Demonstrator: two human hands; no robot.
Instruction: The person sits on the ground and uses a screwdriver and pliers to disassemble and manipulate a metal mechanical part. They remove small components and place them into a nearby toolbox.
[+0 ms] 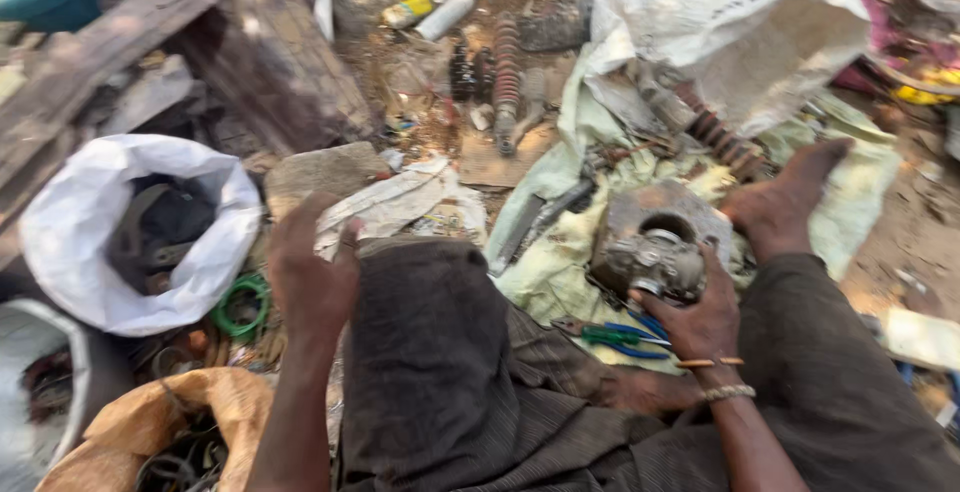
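Person sits on the ground, knees up in dark grey ribbed trousers (450,352). Right hand (695,317) clamps a small grimy grey metal carburettor-like part (655,262), fingers wrapped round its lower side, holding it just above a rusty box-shaped metal engine block with a round bore (660,214). That block sits on a pale yellow-green cloth (545,277), next to a bare foot (785,202). Left hand (310,272) rests on the left knee, fingers curled loosely on the trouser fabric; blurred, so I cannot tell if it pinches anything. Green-and-blue-handled pliers (615,337) lie on the cloth just below the right hand. Open white plastic sack of dark scrap parts (130,232) sits to the left. Rusty coil springs (505,77) lie further out on the dirt.
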